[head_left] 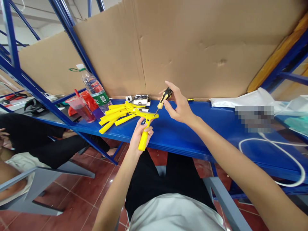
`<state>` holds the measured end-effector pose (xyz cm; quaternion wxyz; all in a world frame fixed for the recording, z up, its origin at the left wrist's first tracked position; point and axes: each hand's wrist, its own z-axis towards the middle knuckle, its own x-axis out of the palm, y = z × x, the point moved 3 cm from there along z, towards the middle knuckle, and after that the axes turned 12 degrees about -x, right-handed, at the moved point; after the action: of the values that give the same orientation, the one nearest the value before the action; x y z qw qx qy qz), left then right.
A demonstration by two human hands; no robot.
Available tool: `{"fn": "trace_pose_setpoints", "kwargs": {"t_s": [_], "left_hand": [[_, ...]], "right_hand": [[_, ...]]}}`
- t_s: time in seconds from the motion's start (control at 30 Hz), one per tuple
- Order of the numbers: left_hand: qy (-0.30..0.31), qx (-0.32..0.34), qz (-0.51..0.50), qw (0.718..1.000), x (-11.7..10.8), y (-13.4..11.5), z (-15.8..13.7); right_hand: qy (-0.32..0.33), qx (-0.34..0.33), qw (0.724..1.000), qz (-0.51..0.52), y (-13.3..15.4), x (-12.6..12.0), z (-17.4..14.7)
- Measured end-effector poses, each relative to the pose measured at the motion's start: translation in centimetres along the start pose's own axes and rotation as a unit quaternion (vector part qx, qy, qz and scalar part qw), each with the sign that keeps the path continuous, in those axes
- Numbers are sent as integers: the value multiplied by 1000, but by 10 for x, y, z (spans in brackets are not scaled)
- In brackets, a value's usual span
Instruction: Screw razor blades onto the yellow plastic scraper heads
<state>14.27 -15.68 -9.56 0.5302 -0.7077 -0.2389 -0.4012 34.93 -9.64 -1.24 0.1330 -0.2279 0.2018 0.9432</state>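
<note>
My left hand (140, 134) is wrapped around the handle of a yellow T-shaped plastic tool (143, 140), which looks like a squeegee or scraper. Its crosswise head points up, above the front part of the blue shelf. In my right hand (179, 104) is a screwdriver (165, 96) with a black and cream handle, gripped between thumb and fingers. The screwdriver's shaft slants down to the left, and its tip meets the right part of the yellow head. Just left of my left hand lies a pile of several similar yellow tools (115, 116).
A blue shelf (192, 128) runs across, backed by a cardboard panel (183, 48). On the left stand a water bottle (96, 88) and a pink cup (81, 107). Small boxes (141, 101) lie behind the pile. A white cable (298, 166) loops at right. Another person (36, 141) sits at left.
</note>
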Motion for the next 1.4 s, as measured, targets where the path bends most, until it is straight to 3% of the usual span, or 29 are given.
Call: {"fn": "trace_pose_setpoints", "kwargs": {"t_s": [0.2, 0.43, 0.53, 0.83, 1.03, 1.23, 1.4], "left_hand": [[10, 4, -1, 1000, -1, 0, 0], [5, 1, -10, 1000, -1, 0, 0], [7, 5, -18, 1000, -1, 0, 1], [8, 7, -14, 1000, 0, 0, 0], [-1, 13, -18, 1000, -1, -1, -1], [4, 8, -16, 1000, -1, 0, -1], [2, 11, -26, 1000, -1, 0, 0]], "right_hand": [[-39, -3, 999, 20, -4, 5, 0], [-79, -134, 985, 76, -7, 14, 2], [-93, -128, 982, 101, -8, 18, 1], [-117, -129, 983, 48, -6, 14, 2], [-94, -123, 980, 122, -2, 18, 2], [-135, -117, 982, 68, -11, 18, 0], [-85, -127, 982, 108, -2, 21, 0]]}}
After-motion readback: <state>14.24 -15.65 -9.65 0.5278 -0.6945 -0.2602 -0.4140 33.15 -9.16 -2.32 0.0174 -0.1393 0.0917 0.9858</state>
